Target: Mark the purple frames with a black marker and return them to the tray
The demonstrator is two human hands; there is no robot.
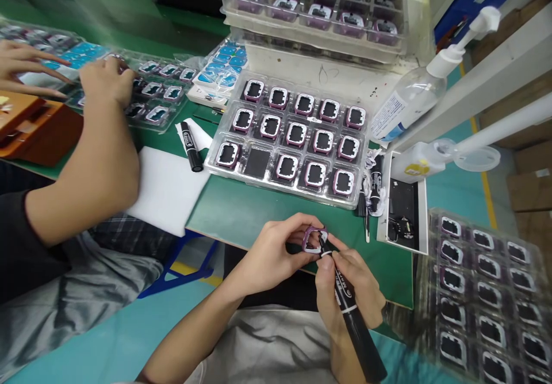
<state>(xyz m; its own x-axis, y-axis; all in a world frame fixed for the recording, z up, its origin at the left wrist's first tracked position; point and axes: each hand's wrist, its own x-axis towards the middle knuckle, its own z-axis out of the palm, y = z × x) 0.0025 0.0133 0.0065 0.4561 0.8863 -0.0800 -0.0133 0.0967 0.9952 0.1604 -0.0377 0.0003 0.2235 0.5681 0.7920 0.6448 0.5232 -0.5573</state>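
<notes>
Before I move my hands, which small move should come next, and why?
I would probably guide the black marker slightly along the inner edge of the purple frame: the left hand grips the frame, while the right hand holds the marker with its tip at that edge.

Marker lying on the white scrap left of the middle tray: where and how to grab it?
Grip the marker mid-barrel, at the printed band, coming from above with the fingers across its long sides. It lies flat on the scrap, slim and straight, pointing roughly away from the wearer, nothing on top. The tray sits close on its right, so a low approach there looks tighter.
</notes>
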